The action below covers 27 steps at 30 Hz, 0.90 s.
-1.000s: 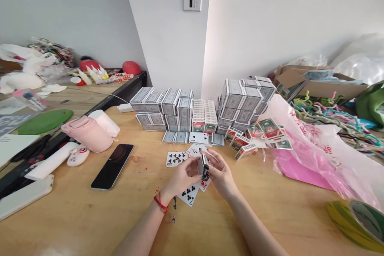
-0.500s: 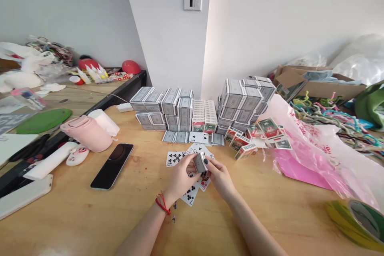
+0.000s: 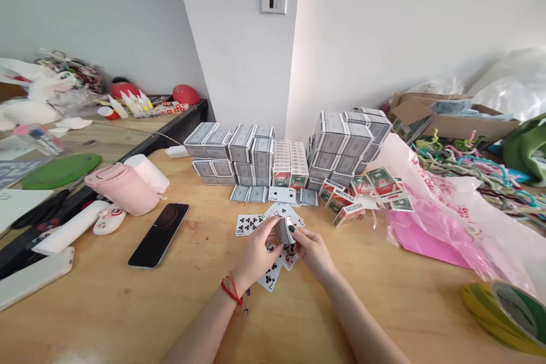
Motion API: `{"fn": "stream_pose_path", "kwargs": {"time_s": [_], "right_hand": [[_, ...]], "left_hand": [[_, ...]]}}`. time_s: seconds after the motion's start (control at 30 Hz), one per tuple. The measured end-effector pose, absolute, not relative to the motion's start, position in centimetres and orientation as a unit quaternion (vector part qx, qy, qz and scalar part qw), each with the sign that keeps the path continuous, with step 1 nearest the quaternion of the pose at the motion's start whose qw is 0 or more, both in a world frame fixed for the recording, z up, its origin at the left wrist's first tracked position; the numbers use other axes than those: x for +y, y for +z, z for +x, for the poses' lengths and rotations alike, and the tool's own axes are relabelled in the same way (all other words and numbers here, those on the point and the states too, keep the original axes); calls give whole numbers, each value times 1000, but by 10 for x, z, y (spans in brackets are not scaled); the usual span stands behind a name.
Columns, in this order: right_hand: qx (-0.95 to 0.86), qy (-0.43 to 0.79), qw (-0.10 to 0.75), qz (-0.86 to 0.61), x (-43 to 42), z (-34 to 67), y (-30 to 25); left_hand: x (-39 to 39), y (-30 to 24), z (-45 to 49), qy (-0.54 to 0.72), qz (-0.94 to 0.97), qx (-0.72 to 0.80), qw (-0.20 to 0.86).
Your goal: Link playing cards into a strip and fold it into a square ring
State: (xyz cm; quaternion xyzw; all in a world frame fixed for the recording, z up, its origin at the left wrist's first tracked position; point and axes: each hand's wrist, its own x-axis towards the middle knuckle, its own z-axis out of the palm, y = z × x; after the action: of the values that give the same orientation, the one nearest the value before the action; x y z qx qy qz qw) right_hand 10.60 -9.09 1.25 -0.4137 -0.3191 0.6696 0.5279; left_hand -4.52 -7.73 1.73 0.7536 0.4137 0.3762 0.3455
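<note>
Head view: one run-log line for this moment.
left hand: gripping deck | right hand: on same deck | below: loose cards, face up | behind: card stacks | left: phone

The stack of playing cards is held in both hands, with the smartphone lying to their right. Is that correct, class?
Wrong side: the head view shows the smartphone to their left. The left hand and right hand do hold the stack of playing cards.
</note>
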Motion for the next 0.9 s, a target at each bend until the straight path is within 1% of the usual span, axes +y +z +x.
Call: {"fn": "stream_pose_path", "kwargs": {"time_s": [0.27, 0.53, 0.8, 0.9], "right_hand": [[-433, 550, 501, -509, -92, 105, 12], [-485, 451, 493, -564, -92, 105, 12], [-513, 383, 463, -613, -95, 105, 10], [-515, 382, 463, -612, -95, 105, 7]], "left_hand": [[-77, 11, -47, 363, 768, 434, 300], [-77, 8, -46, 353, 775, 437, 290], [-78, 11, -46, 338, 793, 424, 277], [-78, 14, -46, 347, 791, 422, 275]]}}
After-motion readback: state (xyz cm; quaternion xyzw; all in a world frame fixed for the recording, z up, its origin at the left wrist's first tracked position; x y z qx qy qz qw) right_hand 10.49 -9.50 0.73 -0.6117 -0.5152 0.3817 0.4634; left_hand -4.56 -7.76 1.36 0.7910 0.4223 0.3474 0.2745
